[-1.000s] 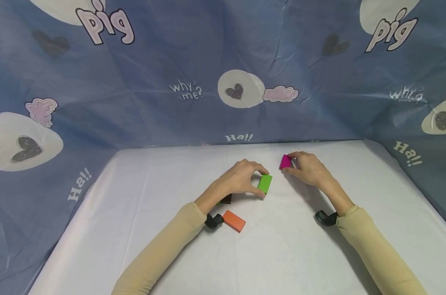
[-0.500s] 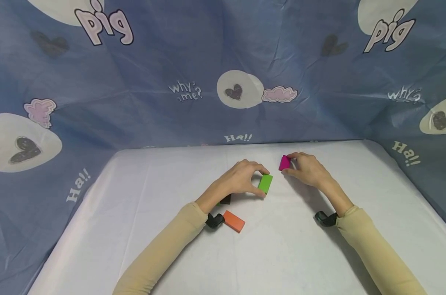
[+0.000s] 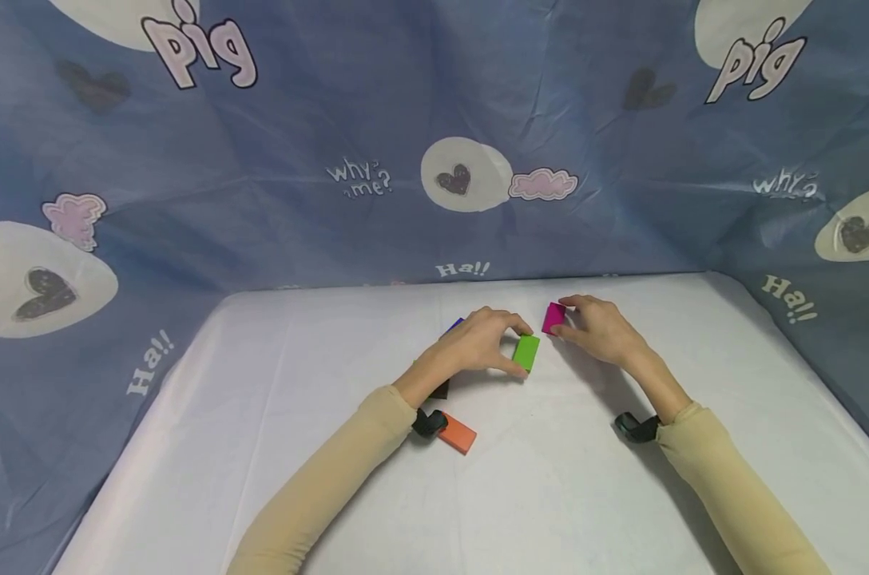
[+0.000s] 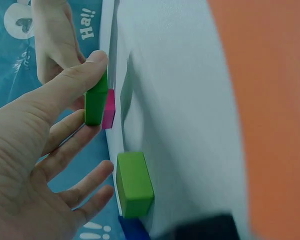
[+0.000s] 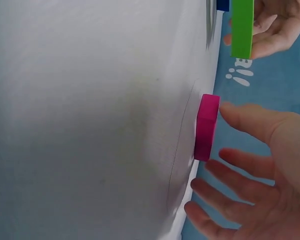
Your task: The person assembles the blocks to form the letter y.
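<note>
My left hand (image 3: 481, 339) pinches a green block (image 3: 526, 353) between thumb and fingers. In the left wrist view, this held block (image 4: 95, 105) overlaps the magenta block behind it, and the other fingers are spread. The magenta block (image 3: 553, 319) lies near the table's far edge, right of the green one. My right hand (image 3: 600, 329) is around it, with thumb and fingertips at its ends. In the right wrist view, the magenta block (image 5: 206, 127) is just beyond the tips of the extended thumb (image 5: 247, 120) and loosely spread fingers.
An orange block (image 3: 459, 435) lies beside the left wrist strap. Partly hidden under the left arm are a black block (image 3: 442, 390) and a blue one (image 3: 454, 324). Another green block (image 4: 134, 185) shows in the left wrist view. A blue printed cloth (image 3: 377, 231) rises behind the table.
My left hand has moved slightly right and away with the green block, uncovering part of the blue one. The magenta block has turned slightly, while the right hand stays nearly in place.
</note>
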`<state>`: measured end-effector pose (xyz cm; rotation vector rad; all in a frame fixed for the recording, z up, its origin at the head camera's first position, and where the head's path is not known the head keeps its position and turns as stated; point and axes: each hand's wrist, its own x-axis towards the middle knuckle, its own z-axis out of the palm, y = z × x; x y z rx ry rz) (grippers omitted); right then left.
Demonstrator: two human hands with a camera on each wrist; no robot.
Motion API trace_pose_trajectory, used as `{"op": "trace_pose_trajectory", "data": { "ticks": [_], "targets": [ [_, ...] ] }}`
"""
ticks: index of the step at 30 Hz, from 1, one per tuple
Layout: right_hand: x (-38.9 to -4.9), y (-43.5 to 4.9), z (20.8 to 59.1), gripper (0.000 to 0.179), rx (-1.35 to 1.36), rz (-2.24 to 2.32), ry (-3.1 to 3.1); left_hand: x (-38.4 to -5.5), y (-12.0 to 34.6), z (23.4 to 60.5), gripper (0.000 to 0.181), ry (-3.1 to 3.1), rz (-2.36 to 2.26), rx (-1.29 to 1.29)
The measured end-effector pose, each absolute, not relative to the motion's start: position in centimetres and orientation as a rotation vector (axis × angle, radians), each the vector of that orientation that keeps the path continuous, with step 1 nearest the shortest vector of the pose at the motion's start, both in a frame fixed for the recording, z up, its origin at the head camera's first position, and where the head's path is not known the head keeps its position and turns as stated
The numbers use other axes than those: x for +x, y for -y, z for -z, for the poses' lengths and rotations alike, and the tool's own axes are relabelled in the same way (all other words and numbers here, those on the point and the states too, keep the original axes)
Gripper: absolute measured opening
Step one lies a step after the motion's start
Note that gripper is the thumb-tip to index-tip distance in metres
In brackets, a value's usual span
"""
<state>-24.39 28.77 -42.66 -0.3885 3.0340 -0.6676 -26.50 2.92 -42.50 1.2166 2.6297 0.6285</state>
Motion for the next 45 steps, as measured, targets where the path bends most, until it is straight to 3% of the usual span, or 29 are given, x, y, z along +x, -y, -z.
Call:
{"op": "trace_pose_trajectory", "data": {
  "ticks": [45],
  "targets": [
    [-24.4, -29.2, 42.7, 0.042, -0.346, 0.681, -3.019, -27.2, -7.2, 42.0, 0.068, -2.677, -0.406, 1.251]
  ]
}}
